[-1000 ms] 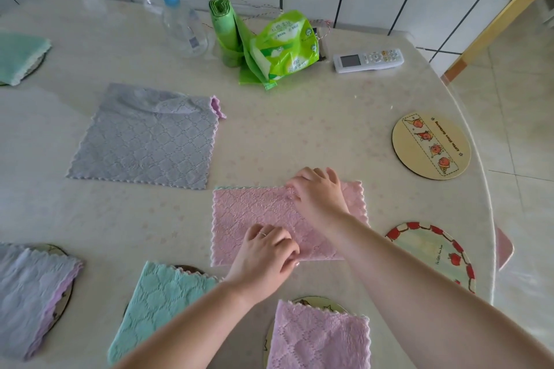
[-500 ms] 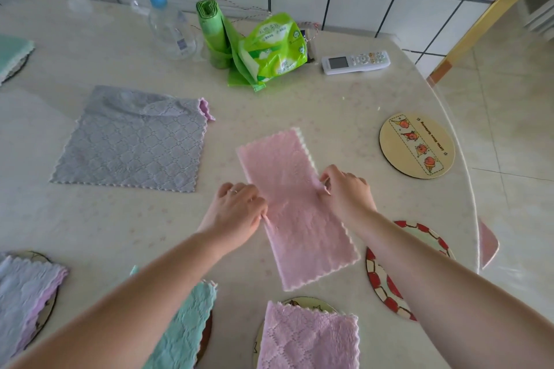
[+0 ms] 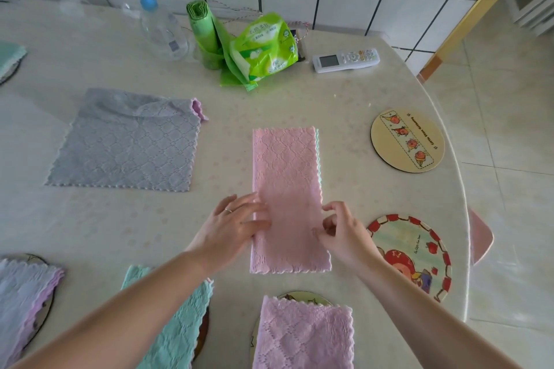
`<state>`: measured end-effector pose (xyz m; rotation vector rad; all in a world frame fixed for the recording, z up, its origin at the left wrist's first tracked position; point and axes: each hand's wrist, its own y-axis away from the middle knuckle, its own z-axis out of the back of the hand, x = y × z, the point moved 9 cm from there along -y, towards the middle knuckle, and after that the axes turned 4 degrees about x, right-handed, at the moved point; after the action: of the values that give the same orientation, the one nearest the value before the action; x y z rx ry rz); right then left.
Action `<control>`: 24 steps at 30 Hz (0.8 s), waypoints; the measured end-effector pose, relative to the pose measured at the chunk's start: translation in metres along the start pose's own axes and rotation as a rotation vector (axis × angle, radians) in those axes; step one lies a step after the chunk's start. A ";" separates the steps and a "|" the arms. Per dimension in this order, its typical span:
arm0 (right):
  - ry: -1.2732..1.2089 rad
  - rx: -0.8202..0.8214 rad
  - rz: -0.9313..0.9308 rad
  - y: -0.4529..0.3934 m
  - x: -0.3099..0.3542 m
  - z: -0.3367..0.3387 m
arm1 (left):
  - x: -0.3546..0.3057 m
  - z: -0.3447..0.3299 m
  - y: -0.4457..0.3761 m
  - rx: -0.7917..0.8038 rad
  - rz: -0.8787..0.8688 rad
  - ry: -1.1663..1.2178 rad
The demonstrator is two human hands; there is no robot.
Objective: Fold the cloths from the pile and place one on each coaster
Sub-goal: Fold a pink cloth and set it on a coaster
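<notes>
A pink cloth (image 3: pixel 286 177), folded into a long strip, lies lengthwise in the middle of the table. My left hand (image 3: pixel 232 226) rests flat on its left edge with straight fingers. My right hand (image 3: pixel 344 231) sits at the strip's right edge, fingers loosely curled, holding nothing that I can see. A grey cloth (image 3: pixel 126 141) lies spread out at the left with a purple corner showing under it. Two bare coasters sit at the right: a yellow one (image 3: pixel 407 141) and a red-rimmed one (image 3: pixel 416 255).
Folded cloths cover coasters along the near edge: lilac-grey (image 3: pixel 24 296), teal (image 3: pixel 177 323), pink-lilac (image 3: pixel 302 335). Another green cloth on a coaster (image 3: pixel 9 54) is far left. At the back stand a pump bottle (image 3: pixel 159 21), a green bag roll (image 3: pixel 204 33), a tissue pack (image 3: pixel 263 45), a remote (image 3: pixel 344 59).
The pink strip has been turned from crosswise to lengthwise and straightened. Both hands moved from on top of it to its two long edges, and their grip has eased.
</notes>
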<state>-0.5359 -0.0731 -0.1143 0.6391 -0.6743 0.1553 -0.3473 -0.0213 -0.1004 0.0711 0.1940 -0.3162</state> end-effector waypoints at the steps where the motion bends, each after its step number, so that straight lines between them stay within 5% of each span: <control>1: 0.012 0.012 0.030 0.005 0.002 -0.003 | -0.002 -0.003 0.002 0.003 -0.014 0.006; 5: -0.041 0.079 0.118 0.019 0.006 -0.011 | -0.002 -0.007 0.004 0.015 0.003 0.061; 11: -0.209 0.124 0.010 0.025 0.005 -0.003 | 0.005 -0.001 0.004 -0.029 0.085 0.314; 18: -0.583 0.185 0.022 0.041 0.009 -0.007 | 0.017 0.003 0.030 -0.005 0.463 0.716; 24: -0.094 -0.038 0.162 0.028 0.022 0.010 | 0.023 -0.009 0.031 0.028 0.541 0.901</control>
<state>-0.5331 -0.0578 -0.0806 0.5574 -0.8181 0.2632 -0.3174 0.0024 -0.1127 0.2874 1.0425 0.2770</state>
